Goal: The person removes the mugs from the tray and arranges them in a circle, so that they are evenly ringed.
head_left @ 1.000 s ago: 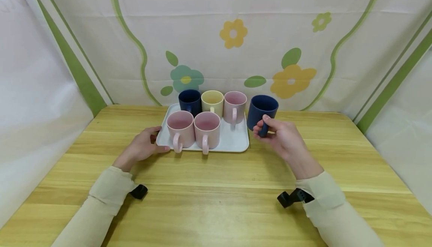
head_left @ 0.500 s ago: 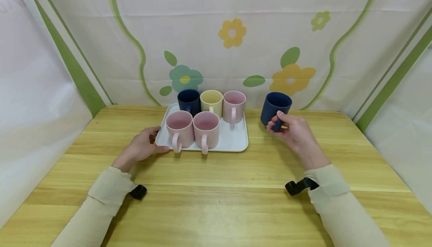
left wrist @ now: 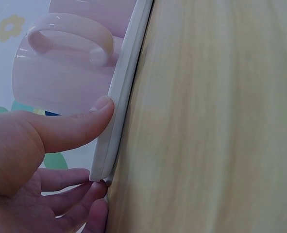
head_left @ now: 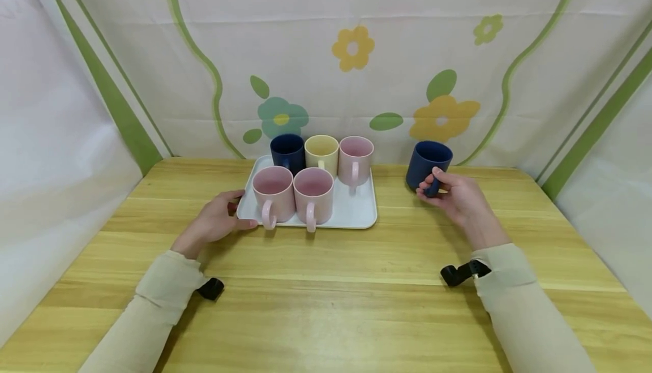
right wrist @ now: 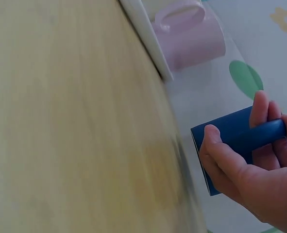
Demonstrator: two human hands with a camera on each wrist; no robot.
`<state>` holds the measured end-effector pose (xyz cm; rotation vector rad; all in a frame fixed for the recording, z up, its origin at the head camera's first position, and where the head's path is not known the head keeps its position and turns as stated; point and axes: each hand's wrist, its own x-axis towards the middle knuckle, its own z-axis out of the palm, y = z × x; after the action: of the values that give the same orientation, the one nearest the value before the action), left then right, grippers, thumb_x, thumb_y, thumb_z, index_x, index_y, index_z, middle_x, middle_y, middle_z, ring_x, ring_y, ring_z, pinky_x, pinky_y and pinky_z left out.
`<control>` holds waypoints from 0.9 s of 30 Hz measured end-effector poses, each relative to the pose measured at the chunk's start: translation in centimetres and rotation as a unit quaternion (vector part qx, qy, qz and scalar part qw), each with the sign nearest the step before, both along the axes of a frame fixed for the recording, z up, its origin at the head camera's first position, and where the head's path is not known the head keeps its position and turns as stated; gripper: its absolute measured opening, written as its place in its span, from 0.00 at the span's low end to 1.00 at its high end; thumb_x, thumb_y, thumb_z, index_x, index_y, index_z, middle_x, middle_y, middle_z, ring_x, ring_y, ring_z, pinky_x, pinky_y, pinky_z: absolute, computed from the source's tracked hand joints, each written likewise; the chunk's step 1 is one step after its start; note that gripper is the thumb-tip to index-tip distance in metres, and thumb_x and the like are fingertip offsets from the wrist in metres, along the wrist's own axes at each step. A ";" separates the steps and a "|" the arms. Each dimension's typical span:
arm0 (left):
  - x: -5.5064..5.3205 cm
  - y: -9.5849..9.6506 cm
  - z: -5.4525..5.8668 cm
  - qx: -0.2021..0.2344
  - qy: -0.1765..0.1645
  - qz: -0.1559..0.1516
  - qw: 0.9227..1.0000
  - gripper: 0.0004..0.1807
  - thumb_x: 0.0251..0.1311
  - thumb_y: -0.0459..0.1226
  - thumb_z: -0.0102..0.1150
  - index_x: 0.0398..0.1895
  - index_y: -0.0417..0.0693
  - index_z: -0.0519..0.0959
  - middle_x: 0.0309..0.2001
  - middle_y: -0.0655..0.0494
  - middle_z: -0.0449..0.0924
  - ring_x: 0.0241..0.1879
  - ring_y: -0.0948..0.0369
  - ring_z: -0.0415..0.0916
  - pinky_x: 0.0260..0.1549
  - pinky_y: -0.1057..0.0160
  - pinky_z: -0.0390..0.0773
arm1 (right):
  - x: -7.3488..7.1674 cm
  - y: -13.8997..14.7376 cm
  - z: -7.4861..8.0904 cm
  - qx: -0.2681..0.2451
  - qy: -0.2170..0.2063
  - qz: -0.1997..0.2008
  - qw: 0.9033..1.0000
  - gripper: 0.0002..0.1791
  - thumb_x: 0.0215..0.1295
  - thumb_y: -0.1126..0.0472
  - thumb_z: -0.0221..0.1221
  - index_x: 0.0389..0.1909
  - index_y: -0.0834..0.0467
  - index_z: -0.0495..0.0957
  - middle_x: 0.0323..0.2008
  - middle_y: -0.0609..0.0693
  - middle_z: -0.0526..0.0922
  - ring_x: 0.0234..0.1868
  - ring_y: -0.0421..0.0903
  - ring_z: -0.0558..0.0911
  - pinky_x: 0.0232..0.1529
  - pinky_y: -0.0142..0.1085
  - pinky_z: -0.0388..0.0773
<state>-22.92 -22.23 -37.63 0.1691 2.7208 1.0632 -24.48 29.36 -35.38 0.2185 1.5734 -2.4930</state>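
Note:
My right hand [head_left: 460,200] grips the handle of a dark blue mug [head_left: 427,161] to the right of the tray. The mug is upright, and in the right wrist view its base [right wrist: 201,162] appears slightly apart from the tabletop. At the near left corner of the white tray [head_left: 354,217], my left hand [head_left: 216,219] holds the rim, thumb [left wrist: 80,128] on the front edge and fingers round the side. Two pink mugs [head_left: 273,192] stand in the tray's front row. Behind them are another dark blue mug [head_left: 287,152], a yellow mug [head_left: 322,152] and a pink mug [head_left: 355,161].
The tray rests on a wooden table [head_left: 326,311]. Directly behind it hangs a pale curtain [head_left: 285,50] printed with flowers, with more cloth at both sides. Each wrist carries a small black camera [head_left: 210,289].
My right hand has carried the dark blue mug to the right, away from the tray's right edge. The left hand and the tray have stayed where they were.

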 end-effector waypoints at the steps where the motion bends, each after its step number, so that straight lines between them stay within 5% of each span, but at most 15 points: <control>1: 0.1 0.0 0.1 -0.001 0.002 -0.001 1.000 0.51 0.64 0.45 0.75 0.81 0.30 0.58 0.71 0.28 0.71 0.67 0.36 0.72 0.67 0.37 0.74 | -0.1 0.2 -0.1 -0.003 0.001 -0.001 1.000 0.12 0.77 0.59 0.62 0.34 0.62 0.85 0.33 0.54 0.86 0.38 0.49 0.89 0.53 0.45 0.89; 17: 0.3 -0.2 0.3 -0.006 0.011 0.003 1.000 0.50 0.64 0.43 0.74 0.81 0.31 0.58 0.71 0.29 0.71 0.66 0.37 0.72 0.66 0.37 0.74 | -0.8 1.7 -0.8 0.006 0.003 0.019 1.000 0.13 0.79 0.60 0.60 0.34 0.63 0.85 0.33 0.54 0.86 0.38 0.50 0.90 0.53 0.46 0.89; 27: 0.1 0.1 0.3 -0.009 0.003 0.003 1.000 0.50 0.65 0.44 0.74 0.81 0.31 0.58 0.72 0.29 0.70 0.66 0.37 0.72 0.69 0.36 0.72 | -0.6 3.2 -1.0 -0.057 -0.035 0.050 0.997 0.08 0.81 0.65 0.55 0.40 0.62 0.81 0.33 0.55 0.83 0.39 0.52 0.87 0.54 0.49 0.88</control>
<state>-22.83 -22.08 -37.34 0.1609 2.7363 1.0407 -25.08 32.57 -36.33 0.2034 1.3770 -2.4606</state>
